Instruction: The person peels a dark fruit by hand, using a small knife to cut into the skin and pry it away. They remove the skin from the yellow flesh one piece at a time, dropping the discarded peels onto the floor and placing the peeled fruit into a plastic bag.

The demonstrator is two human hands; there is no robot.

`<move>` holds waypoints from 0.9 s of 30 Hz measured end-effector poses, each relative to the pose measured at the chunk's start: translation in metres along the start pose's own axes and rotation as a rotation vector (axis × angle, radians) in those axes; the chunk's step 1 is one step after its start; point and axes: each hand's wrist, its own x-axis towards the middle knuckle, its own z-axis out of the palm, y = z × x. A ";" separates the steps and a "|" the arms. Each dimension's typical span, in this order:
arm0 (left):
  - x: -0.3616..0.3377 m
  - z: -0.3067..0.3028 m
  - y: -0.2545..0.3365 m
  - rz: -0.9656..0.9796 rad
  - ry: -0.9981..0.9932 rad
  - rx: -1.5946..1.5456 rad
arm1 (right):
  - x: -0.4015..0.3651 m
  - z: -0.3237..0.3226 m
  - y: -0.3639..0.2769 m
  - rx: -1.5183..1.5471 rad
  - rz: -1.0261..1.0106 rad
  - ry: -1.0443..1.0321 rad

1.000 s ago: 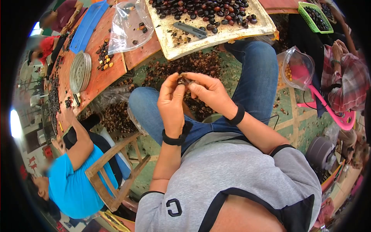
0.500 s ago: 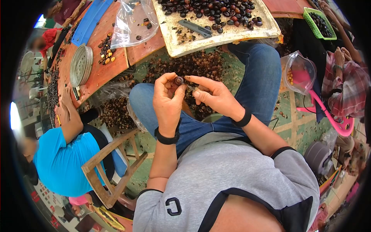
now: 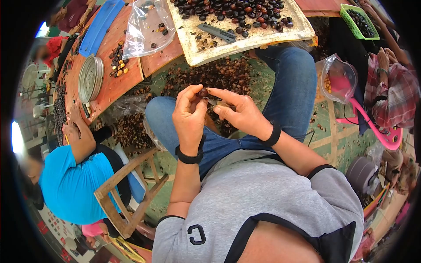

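Status of work: one dark nut (image 3: 203, 93) is held up over the person's lap, between the knees. The left hand (image 3: 189, 118) is clamped on it, thumb against fingertips. The right hand (image 3: 240, 111) is close against it, forefinger stretched out to touch the nut, the other fingers curled. Whether they grip a small blade cannot be told.

Done, as judged from the scene: a thick litter of shells (image 3: 219, 72) covers the floor under the knees. Loose yellow kernels (image 3: 118, 59) lie on the orange worktop (image 3: 114, 87).

Left to do: the white tray (image 3: 193, 44) ahead of the knees carries a large heap of dark unopened nuts (image 3: 232, 8), so the greater part looks outstanding (the far end of the tray is cut off by the frame). A grey cutter (image 3: 215, 33) lies idle on the tray.

Surroundings: a clear plastic bag (image 3: 147, 26) and a round metal lid (image 3: 90, 79) sit on the worktop. A second bag with yellow kernels (image 3: 337, 79) hangs to the right, near a pink chair (image 3: 386, 136) and a green basket (image 3: 359, 19).

Obstructions: nothing stands between the hands and the tray. A co-worker in a blue shirt (image 3: 66, 184) sits close on the left beside a wooden stool (image 3: 131, 197), which limits elbow room there.
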 end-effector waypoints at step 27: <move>-0.006 0.004 -0.010 -0.083 -0.017 -0.220 | 0.011 -0.005 0.008 0.033 -0.094 -0.010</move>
